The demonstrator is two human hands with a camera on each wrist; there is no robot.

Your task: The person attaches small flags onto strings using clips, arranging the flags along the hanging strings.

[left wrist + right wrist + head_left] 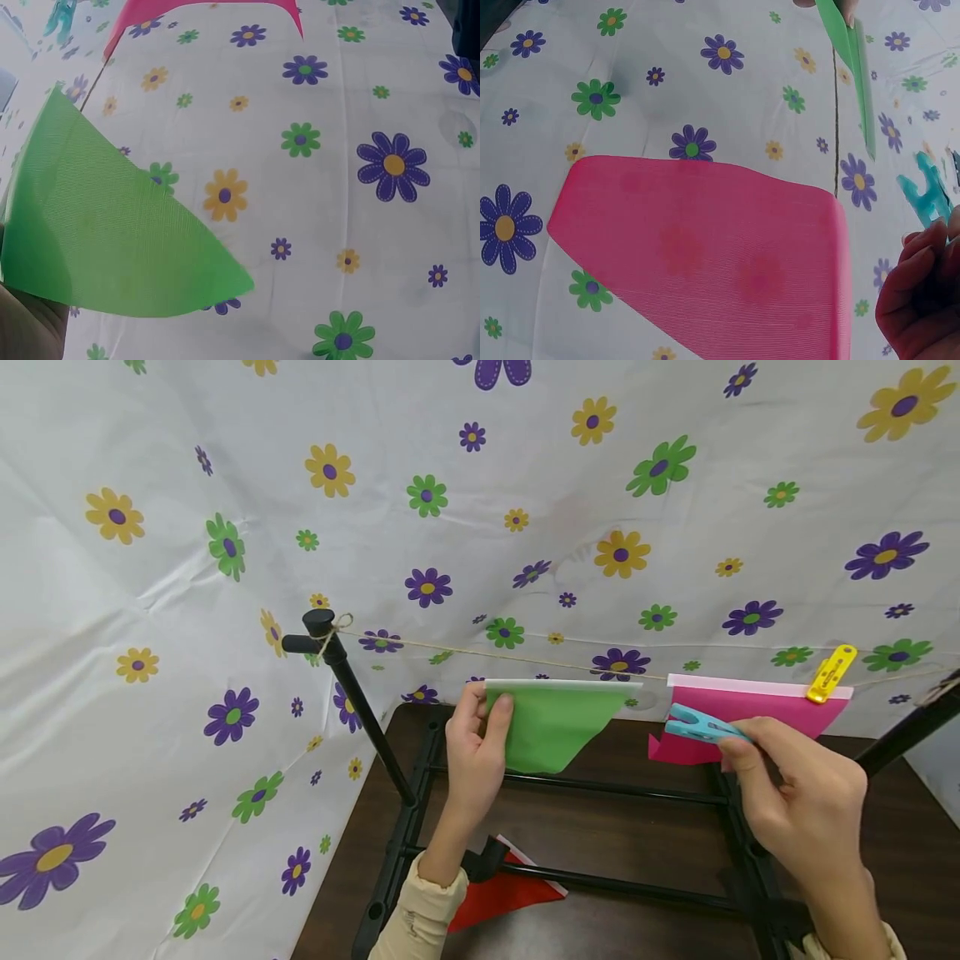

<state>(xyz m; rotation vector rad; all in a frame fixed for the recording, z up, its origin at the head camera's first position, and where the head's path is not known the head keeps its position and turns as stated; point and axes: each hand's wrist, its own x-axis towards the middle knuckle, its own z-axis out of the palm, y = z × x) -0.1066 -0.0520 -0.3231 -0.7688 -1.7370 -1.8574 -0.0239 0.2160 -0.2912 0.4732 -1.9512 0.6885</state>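
My left hand (477,758) pinches the green flag (558,727) at one end, near the string (450,649); my right hand (806,802) grips the blue clothespin (699,724). Held one-sidedly, the flag's free end could sag or twist.

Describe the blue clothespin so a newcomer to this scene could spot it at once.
Find the string tied to a black post, then follow it to the pink flag. In front of that flag, the right hand pinches the blue clothespin. Unlike the yellow clip fastened on the flag's top edge, it is blue and clipped to nothing.
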